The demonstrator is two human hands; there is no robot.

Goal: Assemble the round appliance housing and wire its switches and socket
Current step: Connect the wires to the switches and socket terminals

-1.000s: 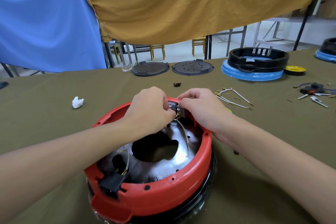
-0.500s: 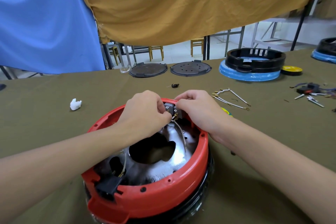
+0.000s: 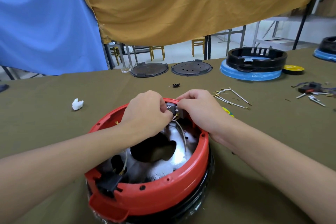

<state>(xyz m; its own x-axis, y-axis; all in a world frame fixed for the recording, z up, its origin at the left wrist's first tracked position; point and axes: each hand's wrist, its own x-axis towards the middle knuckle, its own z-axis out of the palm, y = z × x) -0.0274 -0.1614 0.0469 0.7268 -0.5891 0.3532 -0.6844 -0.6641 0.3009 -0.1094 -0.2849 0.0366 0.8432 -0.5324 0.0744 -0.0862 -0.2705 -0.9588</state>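
Two hands meet at the far rim of the red housing (image 3: 151, 196), which sits low and centre in the frame on the olive table cloth (image 3: 54, 123). Between them, just above centre, is a pair of grey switch blocks (image 3: 172, 107) seated at the rim. The left hand (image 3: 147, 112) has its fingers curled in, pinching at the near face of the blocks where a brass terminal and a pale wire (image 3: 181, 132) come up from the shiny metal plate (image 3: 174, 160) inside; the right hand (image 3: 201, 109) pinches the blocks from the other side, wrist resting on the rim. The step in hand looks like pushing a wire's connector onto a switch tab. To do it well, the right hand should brace the blocks so that they do not pop out of the rim, while the left drives the connector straight along the tab, gripping the metal sleeve and not the wire. At the lower left of the housing a black socket (image 3: 107, 185) already sits in the rim with wires at it. Spare leads (image 3: 232, 99) lie right of the hands; two dark discs (image 3: 191, 68) and a black ring on a blue base (image 3: 254, 63) stand along the far edge.
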